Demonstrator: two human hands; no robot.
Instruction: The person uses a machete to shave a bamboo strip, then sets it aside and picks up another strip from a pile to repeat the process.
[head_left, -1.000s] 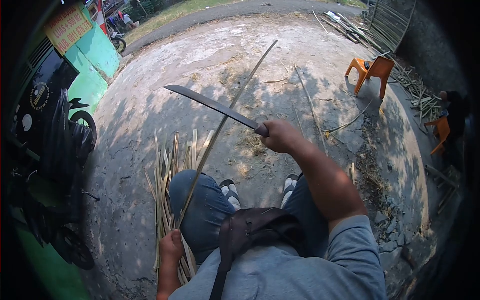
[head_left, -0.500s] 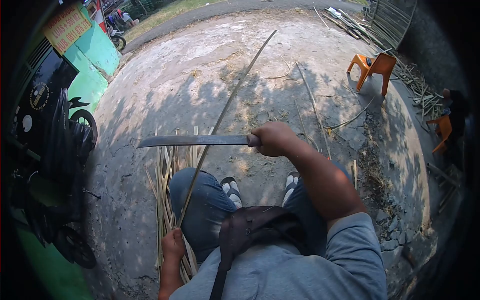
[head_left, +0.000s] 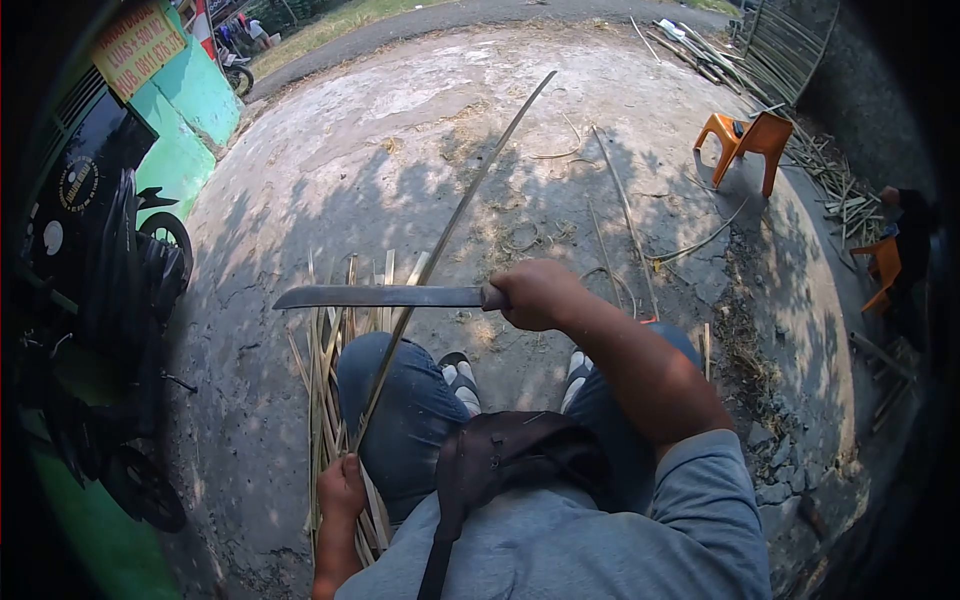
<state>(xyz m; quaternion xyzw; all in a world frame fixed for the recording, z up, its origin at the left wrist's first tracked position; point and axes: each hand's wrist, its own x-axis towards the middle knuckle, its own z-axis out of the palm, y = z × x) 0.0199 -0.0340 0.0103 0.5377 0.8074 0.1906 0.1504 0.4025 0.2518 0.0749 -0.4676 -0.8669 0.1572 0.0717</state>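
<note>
My right hand (head_left: pixel 540 294) is wrapped round the handle of a machete (head_left: pixel 385 297), its long blade pointing left across the view. Under or against the blade runs a long thin bamboo strip (head_left: pixel 472 188), which slants from beside my left knee out to the upper middle. Its near end is in my closed left hand (head_left: pixel 342 486), low by my left thigh. Whether the edge bites into the strip cannot be made out. A bundle of split bamboo strips (head_left: pixel 326 390) lies along my left leg, partly hidden by the knee and hand.
An orange plastic chair (head_left: pixel 745 145) stands at the right, with a dark object on it. Cut strips (head_left: pixel 855 205) lie near another person (head_left: pixel 908 240) at the far right. Motorcycles (head_left: pixel 125 340) are parked at the left. A long bamboo piece (head_left: pixel 625 215) lies on the concrete.
The machete and my right hand have come slightly down towards my body. The far tip of the bamboo strip is a little lower. My left hand stays nearly in place.
</note>
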